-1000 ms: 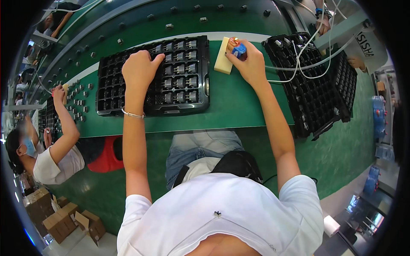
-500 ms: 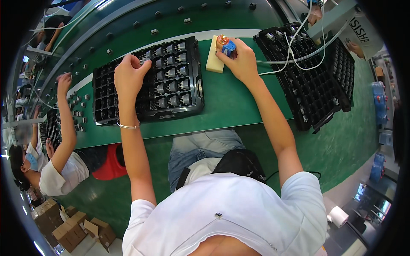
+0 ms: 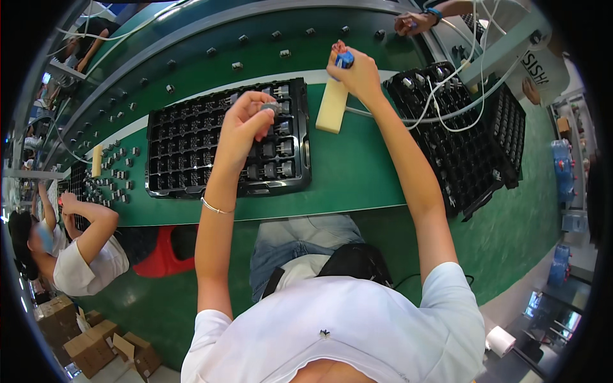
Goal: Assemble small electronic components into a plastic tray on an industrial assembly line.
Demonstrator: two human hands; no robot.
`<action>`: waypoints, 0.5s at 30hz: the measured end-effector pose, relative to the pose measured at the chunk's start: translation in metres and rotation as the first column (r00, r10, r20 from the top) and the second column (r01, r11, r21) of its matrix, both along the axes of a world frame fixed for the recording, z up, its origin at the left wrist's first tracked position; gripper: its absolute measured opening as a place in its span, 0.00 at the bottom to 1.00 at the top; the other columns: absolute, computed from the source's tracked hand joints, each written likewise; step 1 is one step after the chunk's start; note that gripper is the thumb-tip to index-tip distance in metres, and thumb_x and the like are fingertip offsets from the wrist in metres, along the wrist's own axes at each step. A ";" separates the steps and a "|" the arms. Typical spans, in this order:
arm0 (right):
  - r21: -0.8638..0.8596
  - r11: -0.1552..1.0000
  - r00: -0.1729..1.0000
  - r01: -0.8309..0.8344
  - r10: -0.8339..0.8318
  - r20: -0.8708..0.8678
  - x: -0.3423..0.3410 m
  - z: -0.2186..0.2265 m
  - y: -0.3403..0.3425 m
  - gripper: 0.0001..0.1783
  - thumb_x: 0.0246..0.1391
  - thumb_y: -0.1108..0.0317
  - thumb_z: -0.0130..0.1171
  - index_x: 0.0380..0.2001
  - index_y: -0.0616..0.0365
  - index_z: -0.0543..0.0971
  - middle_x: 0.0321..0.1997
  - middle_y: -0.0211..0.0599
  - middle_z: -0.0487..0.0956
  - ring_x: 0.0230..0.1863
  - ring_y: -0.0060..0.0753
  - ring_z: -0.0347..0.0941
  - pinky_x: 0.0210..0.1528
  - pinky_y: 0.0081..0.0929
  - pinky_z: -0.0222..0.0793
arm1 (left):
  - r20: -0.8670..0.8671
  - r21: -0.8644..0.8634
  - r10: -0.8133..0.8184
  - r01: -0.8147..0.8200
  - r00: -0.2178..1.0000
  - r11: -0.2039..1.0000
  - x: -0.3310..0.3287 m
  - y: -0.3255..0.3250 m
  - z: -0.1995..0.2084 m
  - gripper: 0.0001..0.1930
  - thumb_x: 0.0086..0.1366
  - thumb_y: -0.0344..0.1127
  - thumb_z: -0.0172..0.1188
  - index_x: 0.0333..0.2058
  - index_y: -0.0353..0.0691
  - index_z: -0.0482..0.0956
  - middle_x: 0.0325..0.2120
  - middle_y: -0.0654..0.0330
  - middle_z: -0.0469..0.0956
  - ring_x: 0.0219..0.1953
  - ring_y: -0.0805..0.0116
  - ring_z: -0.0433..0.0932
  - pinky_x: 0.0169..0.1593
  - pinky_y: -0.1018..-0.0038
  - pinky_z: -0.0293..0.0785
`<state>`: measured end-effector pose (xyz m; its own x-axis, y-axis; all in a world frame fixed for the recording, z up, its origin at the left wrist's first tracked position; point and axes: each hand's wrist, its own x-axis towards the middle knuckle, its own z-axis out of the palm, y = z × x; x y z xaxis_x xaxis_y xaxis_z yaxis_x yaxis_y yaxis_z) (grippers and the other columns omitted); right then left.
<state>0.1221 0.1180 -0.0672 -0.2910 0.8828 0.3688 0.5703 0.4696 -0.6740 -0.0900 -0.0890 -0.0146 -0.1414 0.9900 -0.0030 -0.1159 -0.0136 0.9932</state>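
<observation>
My left hand (image 3: 246, 121) is closed, pinching a small grey cylindrical part (image 3: 271, 107) between thumb and fingers. It hovers over the right half of a black compartment tray (image 3: 220, 190). Similar grey parts with metal pins (image 3: 270, 170) sit in the tray's right-hand columns; pockets farther left look bare. At the far side, my right hand (image 3: 359, 73) is wrapped round a small blue tool with a copper-coloured top (image 3: 345, 59). Below that hand a pale yellow block (image 3: 332, 113) lies on the green bench (image 3: 357, 172). How the tool's lower end looks is hidden by my fingers.
More black trays (image 3: 447, 140) stack at the right, crossed by white cables and a clear hose (image 3: 440, 120). Small parts (image 3: 237, 66) sit in spaced rows on the green strip beyond. Co-workers are at the left (image 3: 89, 255) and far right, one hand (image 3: 414, 23) reaching in.
My left hand has moved right across the tray and now shows a grey part. My right hand has shifted slightly, off the yellow block's side to its far end. A co-worker's hand has come in.
</observation>
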 end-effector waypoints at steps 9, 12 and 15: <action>0.096 0.990 0.979 0.105 -0.120 0.166 -0.030 -0.026 0.085 0.20 0.41 0.50 0.67 0.33 0.53 0.83 0.33 0.47 0.84 0.39 0.55 0.81 0.43 0.46 0.76 | -0.055 -0.065 -0.017 0.013 0.998 0.998 0.005 -0.001 0.002 0.11 0.66 0.32 0.59 0.46 0.36 0.78 0.25 0.65 0.77 0.25 0.81 0.71 0.29 0.82 0.67; 0.090 0.991 0.975 0.100 -0.116 0.191 -0.027 -0.014 0.086 0.23 0.41 0.47 0.67 0.33 0.55 0.83 0.33 0.48 0.84 0.38 0.56 0.81 0.42 0.45 0.77 | -0.063 -0.022 -0.021 0.020 0.998 1.000 0.005 0.001 0.002 0.11 0.67 0.32 0.58 0.46 0.37 0.79 0.28 0.63 0.80 0.25 0.81 0.72 0.29 0.83 0.68; 0.041 0.997 0.994 0.068 -0.072 0.083 -0.026 0.011 0.059 0.22 0.45 0.48 0.69 0.31 0.58 0.83 0.30 0.44 0.85 0.33 0.47 0.83 0.38 0.36 0.78 | -0.066 0.010 -0.016 0.017 0.998 1.000 0.007 -0.002 0.011 0.10 0.65 0.28 0.61 0.44 0.33 0.78 0.30 0.62 0.81 0.26 0.82 0.75 0.28 0.85 0.69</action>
<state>0.0958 0.1767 -0.0566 -0.2603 0.8880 0.3790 0.6565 0.4506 -0.6049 -0.0827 -0.0908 -0.0037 -0.1246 0.9921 0.0167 -0.0509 -0.0232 0.9984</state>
